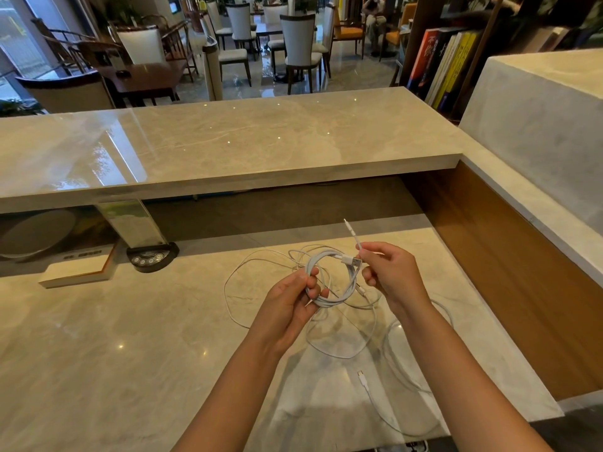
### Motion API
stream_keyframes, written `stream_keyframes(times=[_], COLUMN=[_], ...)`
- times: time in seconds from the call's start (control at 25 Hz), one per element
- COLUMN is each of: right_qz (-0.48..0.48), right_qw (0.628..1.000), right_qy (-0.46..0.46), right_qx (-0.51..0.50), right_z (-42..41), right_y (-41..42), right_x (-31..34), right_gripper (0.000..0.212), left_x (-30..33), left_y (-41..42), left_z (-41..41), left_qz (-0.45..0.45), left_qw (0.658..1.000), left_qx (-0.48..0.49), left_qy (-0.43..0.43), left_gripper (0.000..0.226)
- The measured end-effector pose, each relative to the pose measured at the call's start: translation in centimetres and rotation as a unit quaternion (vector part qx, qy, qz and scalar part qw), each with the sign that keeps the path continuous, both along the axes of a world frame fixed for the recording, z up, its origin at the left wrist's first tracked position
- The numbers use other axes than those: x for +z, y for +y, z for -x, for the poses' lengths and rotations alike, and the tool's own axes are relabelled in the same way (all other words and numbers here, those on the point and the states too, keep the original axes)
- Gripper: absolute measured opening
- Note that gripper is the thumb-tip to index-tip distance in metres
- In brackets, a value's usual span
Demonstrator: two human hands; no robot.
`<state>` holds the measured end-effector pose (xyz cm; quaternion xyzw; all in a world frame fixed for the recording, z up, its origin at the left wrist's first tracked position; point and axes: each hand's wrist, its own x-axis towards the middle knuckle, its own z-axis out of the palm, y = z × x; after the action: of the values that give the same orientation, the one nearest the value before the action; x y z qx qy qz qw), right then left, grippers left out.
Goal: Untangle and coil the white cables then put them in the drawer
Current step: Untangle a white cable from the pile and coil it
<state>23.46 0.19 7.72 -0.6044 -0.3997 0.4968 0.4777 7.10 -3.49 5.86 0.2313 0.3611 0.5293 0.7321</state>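
Gleaming under ceiling lights: desk [130,353] of polished beige marble with faint grey veins, smooth and glossy, small light spots mirrored on it.
Raised counter: ledge [228,138] of the same marble above and beyond the desk, thick square edge, window glare on its left part.
Right side: brown wood panel [509,272] under a pale stone ledge that runs along the desk's right edge.
Room beyond: dining area with dark wooden chairs [298,44], white padded backs, on a shiny tiled floor; books [447,60] stand upright on a dark shelf at upper right.
Under the counter: clear stand [135,223] on a round black base with buttons; just left of it a flat white block with an orange edge [76,272]; a round grey disc [36,233] at far left.
Coil: white cable bundle [329,278], thin smooth round cord wound in several loops, held above the desk between both hands; a silver flat plug sticks out at its top right.
Left hand: left hand [290,305] grasps the left side of the coil, fingers curled through the loops.
Right hand: right hand [388,272] pinches a thin plug end [350,230] that points up and away, fingers bent.
Loose cables: more white cord [368,340] lies in slack, overlapping loops on the desk below and around the hands; one small plug [360,375] rests near the front edge.
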Motion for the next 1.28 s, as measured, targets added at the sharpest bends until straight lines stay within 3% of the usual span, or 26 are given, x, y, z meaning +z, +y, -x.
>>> stream_keyframes(times=[0.08, 0.16, 0.24, 0.32, 0.44, 0.56, 0.68, 0.76, 0.84, 0.88, 1.04, 1.12, 1.2, 1.28], right_qz=[0.017, 0.060, 0.091, 0.087, 0.058, 0.038, -0.039, -0.113, -0.124, -0.104, -0.041, -0.019, 0.017, 0.035], right_qw=[0.994, 0.964, 0.921, 0.902, 0.914, 0.912, 0.839, 0.766, 0.748, 0.761, 0.872, 0.905, 0.936, 0.945], right_qy=[-0.082, -0.151, -0.177, -0.162, -0.134, -0.198, -0.398, -0.534, -0.562, -0.542, -0.360, -0.308, -0.217, -0.154], right_qx=[0.077, 0.213, 0.334, 0.391, 0.380, 0.357, 0.369, 0.340, 0.331, 0.341, 0.328, 0.292, 0.277, 0.287], right_z=[-0.6, -1.7, -2.6, -3.0, -2.4, -1.3, 0.2, 1.1, 1.1, 0.9, 0.8, 0.9, 0.5, 0.0], right_y=[0.5, 1.0, 1.3, 1.3, 1.3, 1.2, 0.6, 0.1, 0.1, 0.3, 0.2, -0.2, -0.5, -0.6], right_x=[0.2, 0.9, 2.1, 2.8, 3.1, 2.9, 2.5, 2.5, 2.6, 2.6, 1.8, 0.9, 0.3, 0.0], right_gripper=[0.015, 0.015, 0.017, 0.020, 0.023, 0.023, 0.034, 0.019, 0.015, 0.018, 0.029, 0.025, 0.012, 0.012], left_x=[0.2, 0.3, 0.4, 0.4, 0.0, -0.2, 0.0, 0.1, 0.2, 0.2, 0.3, -0.1, -0.9, -1.5], left_y=[-0.1, -0.1, -0.1, -0.3, -0.5, -0.6, -0.5, -0.5, -0.6, -0.6, -0.2, -0.5, -0.9, -1.3], left_z=[0.4, 1.0, 1.3, 1.2, 0.9, 0.8, 0.2, 0.0, 0.2, 0.5, 1.3, 1.7, 2.0, 1.7], left_qz=[-0.014, -0.019, -0.015, -0.005, 0.018, 0.020, 0.007, 0.001, 0.008, 0.012, 0.034, 0.037, 0.042, 0.039], left_qw=[1.000, 0.999, 0.999, 0.998, 0.999, 0.998, 0.993, 0.990, 0.988, 0.988, 0.993, 0.996, 0.995, 0.991], left_qx=[-0.014, -0.022, -0.038, -0.050, -0.040, -0.022, -0.022, -0.030, -0.040, -0.048, -0.067, -0.042, -0.002, 0.027], left_qy=[0.012, 0.024, 0.033, 0.037, 0.027, 0.056, 0.114, 0.137, 0.146, 0.147, 0.095, 0.065, 0.087, 0.124], left_gripper=[0.023, 0.023, 0.023, 0.023, 0.023, 0.022, 0.022, 0.024, 0.026, 0.027, 0.026, 0.024, 0.026, 0.028])
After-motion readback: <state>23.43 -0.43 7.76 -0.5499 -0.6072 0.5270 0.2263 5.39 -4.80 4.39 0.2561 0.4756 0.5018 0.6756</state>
